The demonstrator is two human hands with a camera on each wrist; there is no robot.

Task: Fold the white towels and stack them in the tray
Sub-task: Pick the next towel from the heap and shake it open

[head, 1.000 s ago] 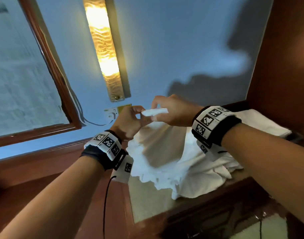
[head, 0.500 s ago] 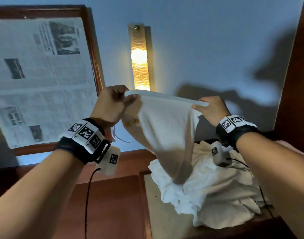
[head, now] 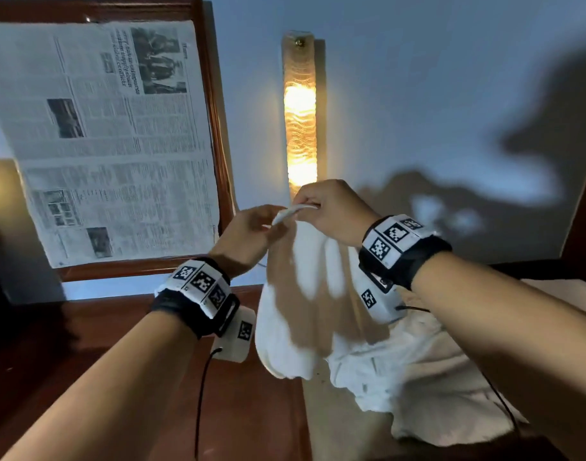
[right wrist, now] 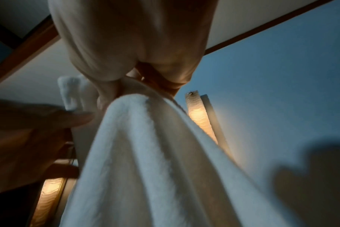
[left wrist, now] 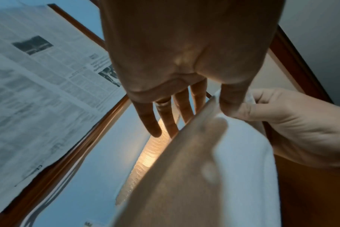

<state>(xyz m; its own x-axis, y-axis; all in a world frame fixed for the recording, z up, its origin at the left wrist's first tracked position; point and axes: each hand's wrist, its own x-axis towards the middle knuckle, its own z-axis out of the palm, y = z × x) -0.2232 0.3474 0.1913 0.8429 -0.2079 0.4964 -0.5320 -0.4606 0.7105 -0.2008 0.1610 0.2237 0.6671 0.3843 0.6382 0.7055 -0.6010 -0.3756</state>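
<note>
A white towel (head: pixel 301 311) hangs in the air from its top edge, doubled over between my two hands. My right hand (head: pixel 324 204) pinches the gathered top corners. My left hand (head: pixel 255 227) meets it from the left. In the left wrist view the left hand (left wrist: pixel 184 46) has its thumb on the front of the towel (left wrist: pixel 223 169) edge and straight fingers behind it, right beside the right hand (left wrist: pixel 291 122). The right wrist view shows the towel (right wrist: pixel 155 169) draped down from the right hand (right wrist: pixel 126 38). A crumpled pile of white towels (head: pixel 401 387) lies below. No tray is recognisable.
The pile sits on a beige surface (head: pixel 344 434) set in a dark wooden top (head: pixel 251 410). On the wall behind are a wood-framed panel covered with newspaper (head: pixel 111 138) and a lit wall lamp (head: pixel 299 111). A wooden panel (head: pixel 584 211) stands at the right.
Half a second ago my hands held the towel's top edge stretched wide apart. They have now come together, so the towel hangs doubled. The view has also tilted down a little.
</note>
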